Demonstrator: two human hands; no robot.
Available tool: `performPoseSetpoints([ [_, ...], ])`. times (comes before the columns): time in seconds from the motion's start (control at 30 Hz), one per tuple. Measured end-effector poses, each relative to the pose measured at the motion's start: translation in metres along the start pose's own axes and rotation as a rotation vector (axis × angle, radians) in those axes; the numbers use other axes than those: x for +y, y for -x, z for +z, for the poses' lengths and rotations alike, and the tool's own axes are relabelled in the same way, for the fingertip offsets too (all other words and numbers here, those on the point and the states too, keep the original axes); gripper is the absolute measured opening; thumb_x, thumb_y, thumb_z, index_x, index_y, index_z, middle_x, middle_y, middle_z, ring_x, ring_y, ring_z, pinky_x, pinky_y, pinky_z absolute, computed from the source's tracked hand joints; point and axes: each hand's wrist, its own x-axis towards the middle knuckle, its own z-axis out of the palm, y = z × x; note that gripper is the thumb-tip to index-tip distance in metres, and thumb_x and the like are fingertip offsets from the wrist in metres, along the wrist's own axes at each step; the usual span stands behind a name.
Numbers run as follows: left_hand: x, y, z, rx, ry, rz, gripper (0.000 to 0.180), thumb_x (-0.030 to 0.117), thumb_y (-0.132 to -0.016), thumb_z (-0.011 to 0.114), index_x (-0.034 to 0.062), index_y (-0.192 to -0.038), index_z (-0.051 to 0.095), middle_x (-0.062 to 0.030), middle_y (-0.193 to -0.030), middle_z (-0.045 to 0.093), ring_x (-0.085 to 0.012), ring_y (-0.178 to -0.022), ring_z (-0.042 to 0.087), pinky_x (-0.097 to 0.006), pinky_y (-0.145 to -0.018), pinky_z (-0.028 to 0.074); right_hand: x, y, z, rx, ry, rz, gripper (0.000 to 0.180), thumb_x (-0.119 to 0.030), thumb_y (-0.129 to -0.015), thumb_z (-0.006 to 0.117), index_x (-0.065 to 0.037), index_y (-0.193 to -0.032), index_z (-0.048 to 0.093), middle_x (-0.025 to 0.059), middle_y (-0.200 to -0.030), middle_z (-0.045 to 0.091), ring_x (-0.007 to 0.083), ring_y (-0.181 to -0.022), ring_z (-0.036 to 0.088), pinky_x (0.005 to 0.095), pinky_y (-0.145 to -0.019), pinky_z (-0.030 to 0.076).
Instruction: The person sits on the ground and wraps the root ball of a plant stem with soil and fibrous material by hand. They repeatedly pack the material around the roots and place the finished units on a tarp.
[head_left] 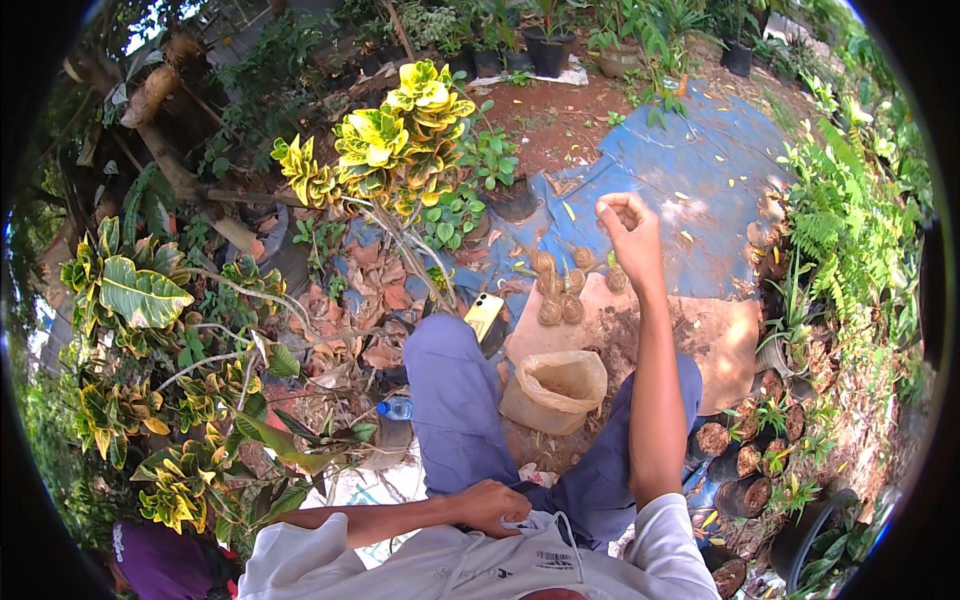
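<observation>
- One view only, from the head, looking steeply down over the person's own white shirt (470, 565) and blue-trousered knees (455, 390).
- It faces forward across the blue plastic ground sheet (700, 170) toward the row of black plant pots (545, 50) at the far edge.
- Close in: the forearms enter from the lower edge, the right hand (628, 222) reaching mid-frame, the left hand (492, 505) near the shirt.
- Fisheye lens, so a dark circular rim frames everything, and the yellow-green leafy shrubs (400, 130) curve along the left side.
</observation>
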Motion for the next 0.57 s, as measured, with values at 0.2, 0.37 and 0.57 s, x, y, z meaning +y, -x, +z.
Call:
performPoseSetpoints([
  [0.2,-0.040,-0.047,-0.098,0.234,0.526,-0.140,0.023,0.022,-0.093,0.067,0.0049,-0.108,0.064,-0.0014,-0.086,0.069,-0.0092,-0.079,0.063,-0.028,-0.072,0.048,0.014,0.023,-0.002,0.039,0.043,0.004,0.015,-0.012,-0.089,0.068,-0.001,-0.099,0.067,0.0027,-0.086,0.066,0.0083,-0.076,0.057,0.0259,-0.070,0.047],
  [0.37,-0.150,-0.088,-0.159,0.496,0.295,-0.496,0.034,0.026,-0.090,0.069,0.0027,-0.112,0.060,-0.0064,-0.090,0.067,-0.0127,-0.080,0.062,-0.029,-0.074,0.050,-0.007,0.031,-0.013,0.055,0.026,-0.022,0.015,-0.015,-0.092,0.066,-0.002,-0.100,0.067,0.0025,-0.089,0.066,0.0095,-0.077,0.058,0.0270,-0.071,0.048],
  [0.57,-0.298,-0.098,-0.159,0.387,-0.182,-1.029,0.084,0.048,-0.081,0.069,-0.0015,-0.141,0.039,-0.0251,-0.148,0.038,-0.0388,-0.132,0.046,-0.043,-0.109,0.040,-0.033,0.051,-0.024,0.324,-0.043,-0.287,0.020,-0.018,-0.095,0.064,-0.003,-0.108,0.065,0.0050,-0.094,0.066,0.0117,-0.080,0.059,0.0267,-0.076,0.049],
])
